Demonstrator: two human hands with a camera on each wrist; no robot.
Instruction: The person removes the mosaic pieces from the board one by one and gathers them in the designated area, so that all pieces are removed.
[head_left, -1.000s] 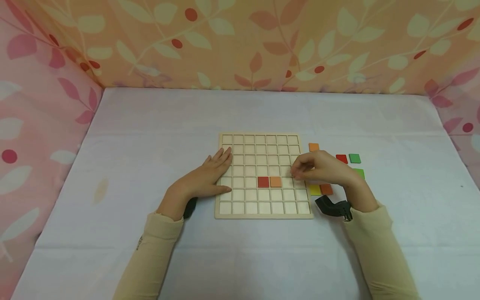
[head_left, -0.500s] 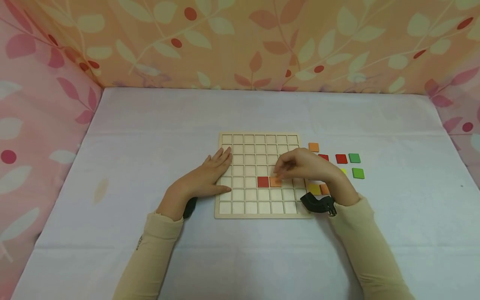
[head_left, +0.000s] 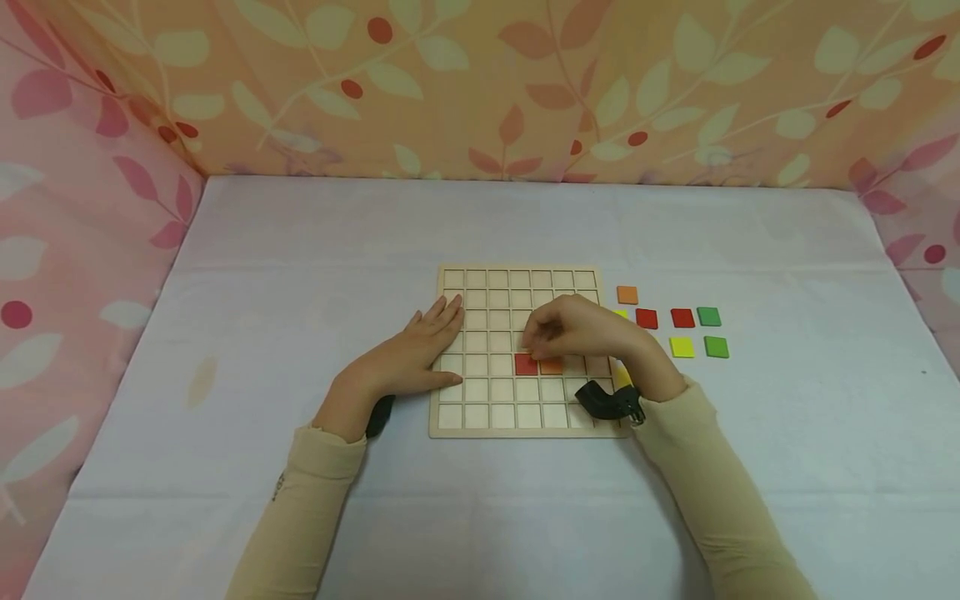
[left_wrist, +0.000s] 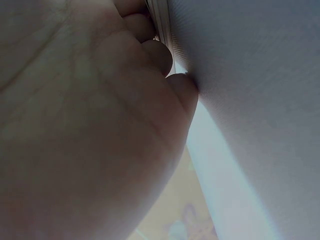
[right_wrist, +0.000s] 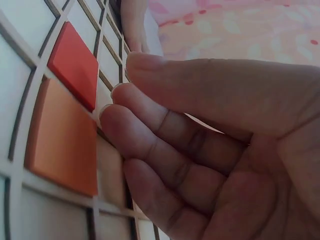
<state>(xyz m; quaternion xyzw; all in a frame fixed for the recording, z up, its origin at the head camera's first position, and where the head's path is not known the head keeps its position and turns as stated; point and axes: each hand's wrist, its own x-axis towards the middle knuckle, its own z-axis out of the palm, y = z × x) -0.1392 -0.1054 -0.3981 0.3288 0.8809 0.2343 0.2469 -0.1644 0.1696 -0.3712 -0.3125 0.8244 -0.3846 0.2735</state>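
My left hand (head_left: 411, 354) lies flat on the left edge of the wooden grid board (head_left: 525, 432), fingers spread and thumb out. In the left wrist view its palm fills most of the picture. My right hand (head_left: 588, 327) is over the board's middle, thumb and fingers bent together. Its fingertips are right above a red square tile (head_left: 526, 365), which sits in a cell beside an orange square tile (head_left: 552, 366). In the right wrist view the red tile (right_wrist: 75, 67) and orange tile (right_wrist: 65, 145) lie past the fingertips. Whether the thumb and index finger pinch something, I cannot tell.
Loose tiles lie right of the board: an orange one (head_left: 627, 295), two red ones (head_left: 647, 318), two green ones (head_left: 716, 347) and several yellow ones (head_left: 682, 347). The right forearm hides part of this area. Floral cloth (head_left: 480, 92) walls the white table's back.
My right hand has moved left from the board's right edge to above the red tile, uncovering more loose tiles at the right. The left hand stays in place.
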